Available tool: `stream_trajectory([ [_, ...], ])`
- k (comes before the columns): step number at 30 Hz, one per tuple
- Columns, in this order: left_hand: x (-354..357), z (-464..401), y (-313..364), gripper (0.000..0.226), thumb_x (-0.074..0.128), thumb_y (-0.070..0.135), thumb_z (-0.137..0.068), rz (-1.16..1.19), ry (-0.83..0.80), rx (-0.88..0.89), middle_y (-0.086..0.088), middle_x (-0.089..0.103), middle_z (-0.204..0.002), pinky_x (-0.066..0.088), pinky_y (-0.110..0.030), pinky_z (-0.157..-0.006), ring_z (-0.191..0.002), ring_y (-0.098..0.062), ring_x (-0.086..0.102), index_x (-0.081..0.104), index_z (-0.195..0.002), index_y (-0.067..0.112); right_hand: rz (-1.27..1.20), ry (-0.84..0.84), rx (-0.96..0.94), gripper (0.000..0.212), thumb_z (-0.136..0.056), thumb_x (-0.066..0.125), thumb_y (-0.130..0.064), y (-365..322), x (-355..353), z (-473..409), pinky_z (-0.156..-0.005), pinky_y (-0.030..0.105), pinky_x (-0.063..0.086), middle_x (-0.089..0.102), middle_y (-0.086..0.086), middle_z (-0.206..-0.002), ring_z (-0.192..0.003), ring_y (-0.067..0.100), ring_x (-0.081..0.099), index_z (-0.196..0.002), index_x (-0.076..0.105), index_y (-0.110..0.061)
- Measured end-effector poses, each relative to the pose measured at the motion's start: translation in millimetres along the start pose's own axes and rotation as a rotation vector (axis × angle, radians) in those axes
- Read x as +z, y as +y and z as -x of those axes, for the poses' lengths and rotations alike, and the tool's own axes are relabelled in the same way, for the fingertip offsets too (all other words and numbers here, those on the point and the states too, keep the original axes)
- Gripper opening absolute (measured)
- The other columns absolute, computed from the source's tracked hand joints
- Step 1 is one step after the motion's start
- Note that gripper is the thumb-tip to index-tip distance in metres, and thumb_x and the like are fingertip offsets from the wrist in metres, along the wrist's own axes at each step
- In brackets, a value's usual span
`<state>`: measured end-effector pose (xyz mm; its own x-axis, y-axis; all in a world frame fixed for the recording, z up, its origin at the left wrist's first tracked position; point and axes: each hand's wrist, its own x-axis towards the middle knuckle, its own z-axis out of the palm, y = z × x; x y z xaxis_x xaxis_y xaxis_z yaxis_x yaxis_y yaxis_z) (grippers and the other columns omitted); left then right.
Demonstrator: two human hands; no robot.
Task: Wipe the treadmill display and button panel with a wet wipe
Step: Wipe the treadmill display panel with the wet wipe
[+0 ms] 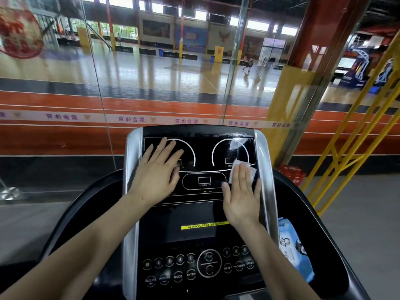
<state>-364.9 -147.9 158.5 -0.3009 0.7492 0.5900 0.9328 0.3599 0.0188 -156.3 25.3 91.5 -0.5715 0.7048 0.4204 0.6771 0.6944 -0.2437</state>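
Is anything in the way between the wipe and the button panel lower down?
Nothing visible. The right hand presses the wet wipe flat on the display's right side; below lie a bare dark screen and the uncovered button panel. The left hand rests on the display's left side.

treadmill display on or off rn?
Looks off. The display is dark: only printed arcs and empty readout boxes show, no lit digits. The right hand presses the wet wipe flat on it.
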Motion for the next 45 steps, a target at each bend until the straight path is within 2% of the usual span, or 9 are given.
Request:
stream_trajectory([
  [7, -6.2, 27.1, -14.9, 0.058, 0.040, 0.033, -0.099, -0.076, 0.071, -0.088, -0.009, 0.031, -0.169, 0.016, -0.055, -0.128, -0.161, -0.028, 0.012, 0.044, -0.155, 0.017, 0.043, -0.070, -0.343, 0.068, -0.110, 0.007, -0.055, -89.7, 5.9, -3.1, -0.129, 0.053, -0.016, -0.016, -0.004, -0.175, -0.161, 0.011, -0.021, -0.168, -0.008, -0.021],
  [14, -4.5, 55.9, -42.4, 0.058, 0.038, 0.027, -0.101, -0.043, 0.046, -0.137, -0.012, 0.020, -0.172, 0.012, -0.050, -0.131, -0.162, -0.024, 0.004, 0.040, -0.157, 0.010, -0.028, -0.014, -0.078, 0.065, -0.110, 0.006, -0.051, -32.7, 2.8, -3.9, -0.130, 0.054, -0.011, -0.012, -0.004, -0.177, -0.161, 0.010, -0.017, -0.168, -0.007, -0.024],
  [19, 0.2, 64.3, -43.4, 0.066, 0.038, 0.025, -0.102, -0.022, 0.076, -0.227, -0.010, 0.006, -0.175, 0.008, -0.048, -0.131, -0.162, -0.022, -0.004, 0.022, -0.163, 0.005, -0.042, -0.033, -0.318, 0.065, -0.110, 0.005, -0.051, -126.1, 15.2, -1.9, -0.130, 0.053, -0.014, -0.010, -0.004, -0.175, -0.162, 0.014, -0.016, -0.168, -0.002, -0.022],
  [22, 0.0, 65.1, -44.7, 0.068, 0.035, 0.025, -0.101, -0.010, 0.065, -0.245, -0.007, 0.001, -0.175, 0.006, -0.048, -0.131, -0.162, -0.021, -0.007, 0.016, -0.165, 0.007, 0.032, -0.066, -0.392, 0.064, -0.112, 0.009, -0.052, -123.0, 10.5, -5.4, -0.129, 0.054, -0.015, -0.010, -0.006, -0.175, -0.162, 0.011, -0.015, -0.168, -0.003, -0.025],
  [26, -4.0, 73.2, -55.6, 0.073, 0.029, 0.023, -0.097, -0.030, 0.025, -0.195, -0.004, -0.002, -0.175, 0.007, -0.047, -0.131, -0.162, -0.021, -0.007, 0.010, -0.166, 0.010, 0.020, -0.023, -0.220, 0.064, -0.112, 0.008, -0.052, -69.3, 1.7, -10.1, -0.130, 0.057, -0.010, -0.007, -0.008, -0.177, -0.161, 0.009, -0.015, -0.169, -0.004, -0.027],
  [28, -4.7, 76.5, -58.6, 0.074, 0.029, 0.022, -0.096, -0.041, 0.017, -0.181, -0.003, -0.003, -0.176, 0.006, -0.048, -0.131, -0.162, -0.021, -0.006, 0.008, -0.166, 0.012, -0.005, -0.036, -0.165, 0.065, -0.111, 0.006, -0.053, -83.3, 4.3, -10.9, -0.130, 0.056, -0.009, -0.009, -0.005, -0.177, -0.162, 0.012, -0.016, -0.168, -0.007, -0.025],
  [34, -4.1, 79.1, -56.8, 0.073, 0.034, 0.021, -0.098, -0.040, 0.014, -0.213, -0.003, 0.001, -0.176, 0.009, -0.052, -0.131, -0.162, -0.024, -0.003, 0.011, -0.166, 0.013, 0.071, -0.105, -0.525, 0.065, -0.110, 0.006, -0.053, -150.4, 10.9, 1.3, -0.128, 0.053, -0.019, -0.007, -0.006, -0.177, -0.162, 0.011, -0.013, -0.169, 0.000, -0.025],
  [40, -8.2, 82.1, -64.0, 0.068, 0.032, 0.029, -0.103, -0.079, -0.046, -0.213, 0.003, 0.001, -0.175, 0.010, -0.054, -0.130, -0.162, -0.021, -0.002, 0.010, -0.167, 0.020, 0.017, -0.067, -0.262, 0.065, -0.110, 0.004, -0.053, -100.9, 3.6, -11.0, -0.129, 0.054, -0.017, -0.013, -0.008, -0.176, -0.161, 0.010, -0.019, -0.168, -0.009, -0.026],
  [45, -9.9, 83.3, -63.1, 0.063, 0.023, 0.035, -0.106, -0.101, -0.055, -0.229, 0.005, 0.001, -0.175, 0.010, -0.054, -0.129, -0.162, -0.020, 0.002, 0.009, -0.167, 0.023, 0.090, -0.085, -0.639, 0.064, -0.112, 0.015, -0.050, -154.9, 18.9, 10.9, -0.129, 0.059, -0.009, -0.003, -0.004, -0.177, -0.163, 0.012, -0.009, -0.169, 0.005, -0.022],
])
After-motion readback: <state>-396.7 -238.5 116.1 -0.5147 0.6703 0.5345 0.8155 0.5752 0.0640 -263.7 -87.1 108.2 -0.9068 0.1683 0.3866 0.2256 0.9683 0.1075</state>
